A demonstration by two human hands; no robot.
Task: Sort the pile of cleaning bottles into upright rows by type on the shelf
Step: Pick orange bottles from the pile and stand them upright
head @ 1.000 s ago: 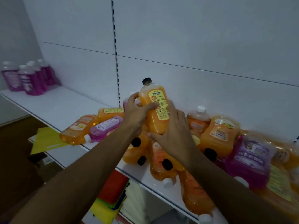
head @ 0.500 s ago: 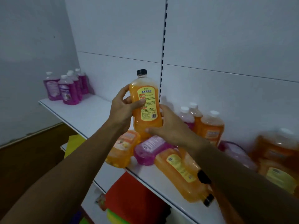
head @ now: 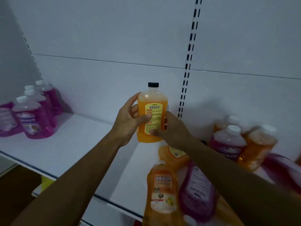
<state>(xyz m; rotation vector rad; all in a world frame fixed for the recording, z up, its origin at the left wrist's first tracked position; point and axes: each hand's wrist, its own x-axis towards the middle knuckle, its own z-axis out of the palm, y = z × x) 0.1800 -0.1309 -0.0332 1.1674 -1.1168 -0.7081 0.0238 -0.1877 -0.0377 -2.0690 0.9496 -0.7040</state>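
An orange bottle with a black cap (head: 152, 111) is held upright above the white shelf (head: 68, 149), in front of the back panel. My left hand (head: 130, 121) grips its left side, thumb across the yellow label. My right hand (head: 171, 128) grips its right side low down. Several purple bottles with white caps (head: 34, 116) stand upright in a group at the shelf's far left. To the right lies the pile: an orange bottle (head: 162, 193) and a purple one (head: 197, 191) on their sides, another orange bottle (head: 174, 155) under my right forearm.
A purple bottle (head: 228, 141) and an orange bottle (head: 259, 144) with white caps stand upright at the right, near the back panel. A slotted upright rail (head: 187, 69) runs down the panel. Bare shelf lies between the purple group and my hands. A lower shelf edge (head: 101, 199) shows below.
The view has swung left along the shelf. Both hands have carried the orange bottle leftward, away from the pile, still upright and nearer the purple group.
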